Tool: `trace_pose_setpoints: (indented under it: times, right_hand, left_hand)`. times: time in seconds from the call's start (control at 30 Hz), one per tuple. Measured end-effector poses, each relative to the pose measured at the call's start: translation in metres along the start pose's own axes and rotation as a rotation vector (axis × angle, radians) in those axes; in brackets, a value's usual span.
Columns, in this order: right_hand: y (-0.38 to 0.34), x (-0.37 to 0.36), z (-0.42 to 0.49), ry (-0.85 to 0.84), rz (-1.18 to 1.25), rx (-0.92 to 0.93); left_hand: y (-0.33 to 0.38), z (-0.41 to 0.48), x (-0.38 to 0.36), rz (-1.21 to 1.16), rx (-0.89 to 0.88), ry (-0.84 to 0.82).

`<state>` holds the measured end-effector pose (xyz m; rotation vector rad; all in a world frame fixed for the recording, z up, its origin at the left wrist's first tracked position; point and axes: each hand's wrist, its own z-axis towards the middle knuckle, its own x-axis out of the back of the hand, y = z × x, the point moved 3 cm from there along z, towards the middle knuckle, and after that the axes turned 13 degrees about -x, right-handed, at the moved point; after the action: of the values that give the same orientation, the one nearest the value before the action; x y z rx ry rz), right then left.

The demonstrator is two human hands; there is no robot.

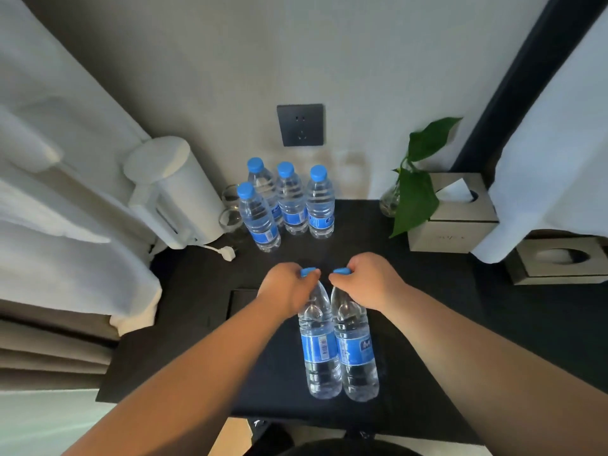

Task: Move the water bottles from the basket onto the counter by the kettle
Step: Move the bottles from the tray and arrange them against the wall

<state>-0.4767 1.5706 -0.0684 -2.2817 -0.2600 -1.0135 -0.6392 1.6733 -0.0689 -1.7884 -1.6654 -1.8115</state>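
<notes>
Two clear water bottles with blue caps and blue labels hang side by side over the near part of the black counter. My left hand grips the left bottle by its cap and neck. My right hand grips the right bottle the same way. Several more bottles of the same kind stand upright at the back of the counter, just right of the white kettle. No basket is in view.
Two drinking glasses stand between the kettle and the bottles. The kettle's plug lies on the counter. A leafy plant in a glass vase and two tissue boxes sit at the right. A wall socket is behind.
</notes>
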Motion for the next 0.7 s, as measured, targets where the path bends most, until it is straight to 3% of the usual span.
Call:
trace_pose_setpoints:
  times: [0.2, 0.37, 0.7]
  right_hand:
    - [-0.051, 0.039, -0.011, 0.111, 0.047, 0.183]
    - [-0.084, 0.055, -0.019, 0.221, 0.116, 0.217]
    - [-0.116, 0.062, -0.014, 0.343, 0.185, 0.203]
  left_hand:
    - [0.014, 0.008, 0.062, 0.063, -0.153, 0.161]
    - [0.023, 0.014, 0.102, 0.048, -0.306, 0.300]
    - [0.028, 0.038, 0.131, 0.137, -0.330, 0.319]
